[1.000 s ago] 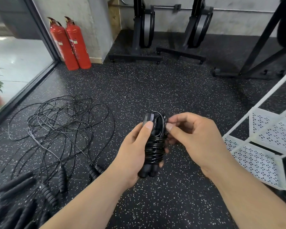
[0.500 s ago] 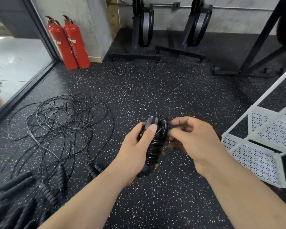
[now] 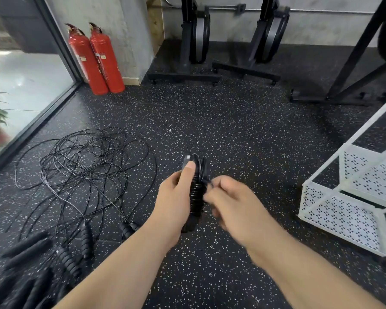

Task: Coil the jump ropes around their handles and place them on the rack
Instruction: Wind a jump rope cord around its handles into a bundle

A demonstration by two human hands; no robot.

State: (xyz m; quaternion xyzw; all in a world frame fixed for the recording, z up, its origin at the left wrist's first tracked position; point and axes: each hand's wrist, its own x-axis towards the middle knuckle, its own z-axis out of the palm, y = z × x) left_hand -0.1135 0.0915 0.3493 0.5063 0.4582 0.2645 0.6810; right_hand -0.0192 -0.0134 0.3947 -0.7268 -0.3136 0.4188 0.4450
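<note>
- The left hand is wrapped round the coiled jump rope, thumb laid up along the handle tops. The bundle is upright in mid-air, between both hands.
- The right hand is curled and blurred, pinching the cord's tail at the bundle's right side. The fingertips are too smeared to read further.
- It looks a light load: stiff handles for a core, with thin, slick, springy cord that probably unwinds if the tail slips.
- The safest hold is likely round the middle, over the turns, with a thumb pinning the last wrap.
- The rack stands to the right, well apart.
- The loose ropes sprawl in a tangle on the floor to the left. They are limp and ready to snag, so lift those by the grips.
</note>
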